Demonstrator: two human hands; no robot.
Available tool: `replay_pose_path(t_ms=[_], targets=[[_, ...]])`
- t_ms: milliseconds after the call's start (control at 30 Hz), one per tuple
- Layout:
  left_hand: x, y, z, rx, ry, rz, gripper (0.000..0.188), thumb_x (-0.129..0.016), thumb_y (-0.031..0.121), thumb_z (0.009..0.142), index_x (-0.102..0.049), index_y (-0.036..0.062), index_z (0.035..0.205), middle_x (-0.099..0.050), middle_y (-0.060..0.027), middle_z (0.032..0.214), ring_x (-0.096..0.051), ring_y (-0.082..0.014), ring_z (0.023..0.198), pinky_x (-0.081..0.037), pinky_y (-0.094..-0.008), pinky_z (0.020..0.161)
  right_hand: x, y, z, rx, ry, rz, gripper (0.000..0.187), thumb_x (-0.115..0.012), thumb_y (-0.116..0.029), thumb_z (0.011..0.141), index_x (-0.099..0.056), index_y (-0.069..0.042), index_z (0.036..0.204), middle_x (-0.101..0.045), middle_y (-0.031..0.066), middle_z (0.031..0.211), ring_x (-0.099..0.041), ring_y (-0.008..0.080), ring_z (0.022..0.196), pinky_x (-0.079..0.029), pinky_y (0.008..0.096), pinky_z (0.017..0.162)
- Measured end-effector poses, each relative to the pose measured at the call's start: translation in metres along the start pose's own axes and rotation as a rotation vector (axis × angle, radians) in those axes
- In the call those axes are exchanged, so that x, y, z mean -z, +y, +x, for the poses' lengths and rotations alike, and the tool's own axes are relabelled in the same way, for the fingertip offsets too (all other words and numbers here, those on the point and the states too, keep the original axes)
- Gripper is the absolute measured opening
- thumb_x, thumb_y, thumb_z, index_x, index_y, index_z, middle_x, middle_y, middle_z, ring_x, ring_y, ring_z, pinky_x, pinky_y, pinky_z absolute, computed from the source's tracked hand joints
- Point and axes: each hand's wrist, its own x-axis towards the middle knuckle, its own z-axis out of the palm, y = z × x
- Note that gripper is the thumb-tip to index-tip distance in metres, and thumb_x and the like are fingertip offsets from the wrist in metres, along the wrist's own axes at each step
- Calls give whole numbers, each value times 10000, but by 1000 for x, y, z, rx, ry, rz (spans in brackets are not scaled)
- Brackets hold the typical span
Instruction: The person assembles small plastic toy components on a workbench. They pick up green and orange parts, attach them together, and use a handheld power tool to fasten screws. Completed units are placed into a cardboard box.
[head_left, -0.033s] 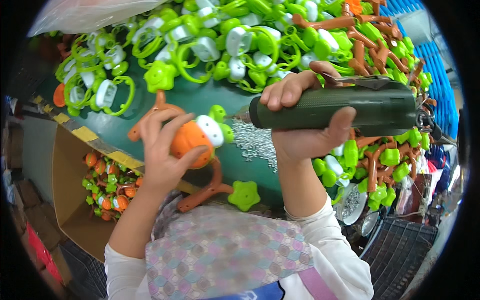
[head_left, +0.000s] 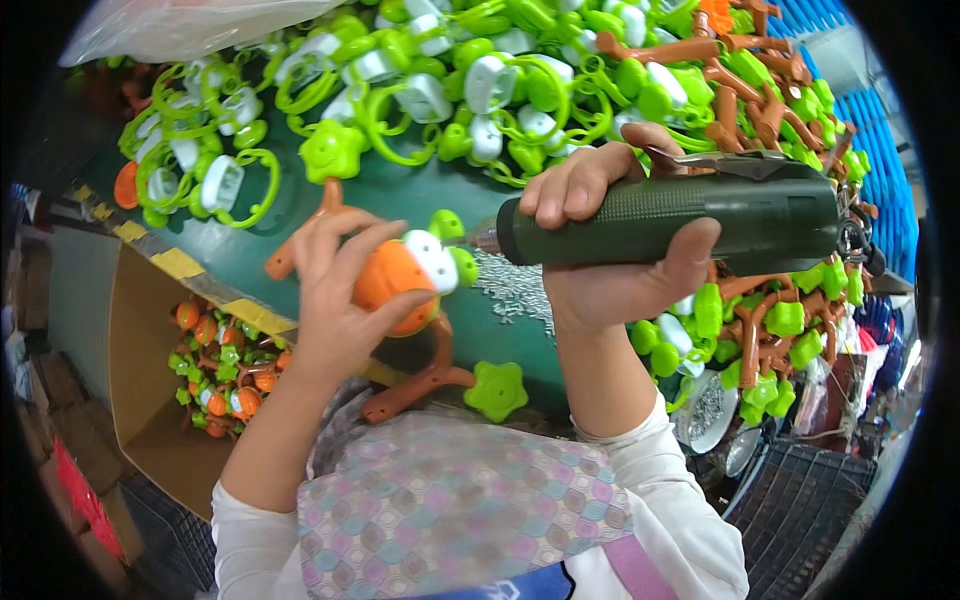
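My left hand point(head_left: 345, 270) is closed around a plastic toy with a round orange body point(head_left: 385, 285), thumb at its lower side and fingers over its top. A white piece point(head_left: 430, 262) and green lobes point(head_left: 446, 224) sit at the body's right end. Brown branch-like limbs point(head_left: 420, 378) stretch from it, with green star-shaped ends point(head_left: 497, 391). My right hand point(head_left: 620, 235) is wrapped around a dark green electric screwdriver point(head_left: 670, 220), held level. Its bit points left and meets the toy at the white and green pieces; exact contact is too small to tell.
Loose silver screws point(head_left: 515, 290) lie on the green table point(head_left: 260, 265). Green and white parts point(head_left: 490, 85) heap along the back, brown limbs point(head_left: 750, 90) to the right. A cardboard box point(head_left: 140, 350) holding several toys stands at left. A dish of screws point(head_left: 706, 415) and black crate point(head_left: 800, 510) are lower right.
The toy and table have shifted slightly right in the picture while the screwdriver stays nearly in place, so its bit is closer in against the toy. Both grips are unchanged.
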Motion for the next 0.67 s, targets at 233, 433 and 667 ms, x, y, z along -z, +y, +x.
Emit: replay_pose_path(t_ms=[233,433,667], targets=[[8,-7,2,5,58,-64,193,-809,69,745,-765,120,926,-599,-20,983,-496,-269,1039,-375,-403,943,-35,22,-7,-70,-100,-40,826,-499,-704,913,-442,3,1337,-588,94,791,-606,213,671,-538,390,677],[9,-8,-3,-6,133,9,175,-809,69,749,-767,131,908,-600,-22,984,-497,-266,1044,-377,-409,948,-36,27,-9,-93,-204,-158,812,-545,-667,923,-427,23,1333,-600,113,801,-625,222,703,-559,403,692],[-10,6,-12,200,228,-182,608,-877,211,723,-632,154,1276,-524,-90,1223,-467,-311,1212,-342,-452,1080,-41,30,-10,-196,-221,-235,830,-664,-625,882,-420,25,1337,-623,135,831,-652,251,747,-574,416,739]])
